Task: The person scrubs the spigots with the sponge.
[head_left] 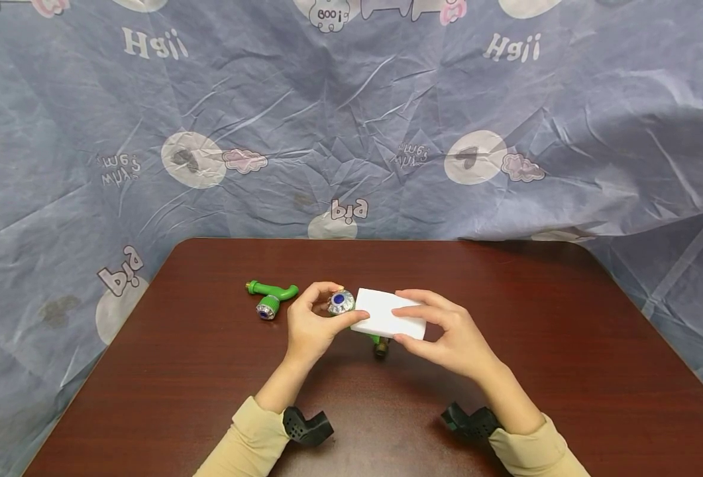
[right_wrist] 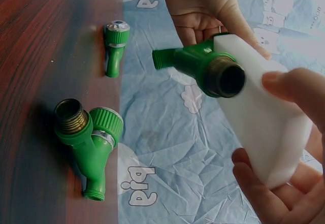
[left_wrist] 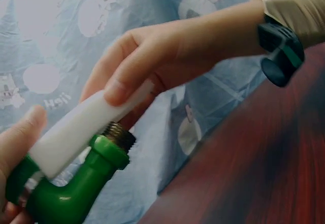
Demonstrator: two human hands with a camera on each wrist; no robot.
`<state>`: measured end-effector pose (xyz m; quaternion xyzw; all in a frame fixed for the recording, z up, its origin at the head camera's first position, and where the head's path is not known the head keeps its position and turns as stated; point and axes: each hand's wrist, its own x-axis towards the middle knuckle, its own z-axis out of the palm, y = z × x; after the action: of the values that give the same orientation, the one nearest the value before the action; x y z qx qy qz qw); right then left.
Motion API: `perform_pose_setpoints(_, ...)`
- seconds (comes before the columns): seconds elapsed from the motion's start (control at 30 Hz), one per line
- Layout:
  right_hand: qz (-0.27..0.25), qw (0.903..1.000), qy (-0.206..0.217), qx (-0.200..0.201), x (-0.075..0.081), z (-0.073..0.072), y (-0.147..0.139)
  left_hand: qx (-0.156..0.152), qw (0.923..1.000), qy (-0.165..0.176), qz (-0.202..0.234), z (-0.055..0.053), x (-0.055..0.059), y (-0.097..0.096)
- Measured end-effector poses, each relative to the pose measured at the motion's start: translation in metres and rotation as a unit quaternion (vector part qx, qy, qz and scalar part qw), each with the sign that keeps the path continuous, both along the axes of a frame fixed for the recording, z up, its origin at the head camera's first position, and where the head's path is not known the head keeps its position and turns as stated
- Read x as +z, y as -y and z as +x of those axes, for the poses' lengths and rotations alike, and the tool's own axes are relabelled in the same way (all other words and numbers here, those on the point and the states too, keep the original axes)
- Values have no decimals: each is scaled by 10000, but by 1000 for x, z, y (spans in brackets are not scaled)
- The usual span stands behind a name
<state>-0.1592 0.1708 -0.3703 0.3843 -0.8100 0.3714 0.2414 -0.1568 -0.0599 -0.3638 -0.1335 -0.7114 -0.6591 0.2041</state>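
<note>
My left hand grips a green faucet by its knob end, where a silver cap with a blue centre shows in the head view. Its brass threaded mouth is uncovered. With thumb and fingers at the edges, my right hand holds a white sponge, shaped like a flat block. The sponge lies against the faucet's body, and my left thumb is at its near end. In the head view the sponge hides most of the held faucet.
On the brown table, a green faucet lies at the left. Another green faucet stands on the table in the right wrist view, its brass thread towards the camera. A patterned grey-blue cloth hangs behind the table.
</note>
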Motion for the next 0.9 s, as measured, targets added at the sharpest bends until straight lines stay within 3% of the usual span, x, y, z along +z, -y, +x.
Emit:
perform_pose_setpoints(0.07,-27,9999,-57,-151,0,0,0,-190,9997,146,51,-1,0,2)
perform_pose_setpoints(0.3,-100,9989,-176,-423,2,-1,-4,-978,9931,613,190,-21,-21,12)
perform_pose_setpoints(0.4,-27,9987,-189,-466,2,-2,-5,-1216,9895,761,168,-23,-20,15)
perform_pose_setpoints(0.6,238,9964,-295,-753,3,-3,-10,-1004,9918,687,402,-21,-17,11)
perform_pose_setpoints(0.7,291,9934,-396,-1040,3,-3,-12,-841,9937,536,505,-15,-10,7)
perform_pose_setpoints(0.9,-63,9909,-355,-1300,4,-2,-11,-492,9972,252,513,-4,4,4)
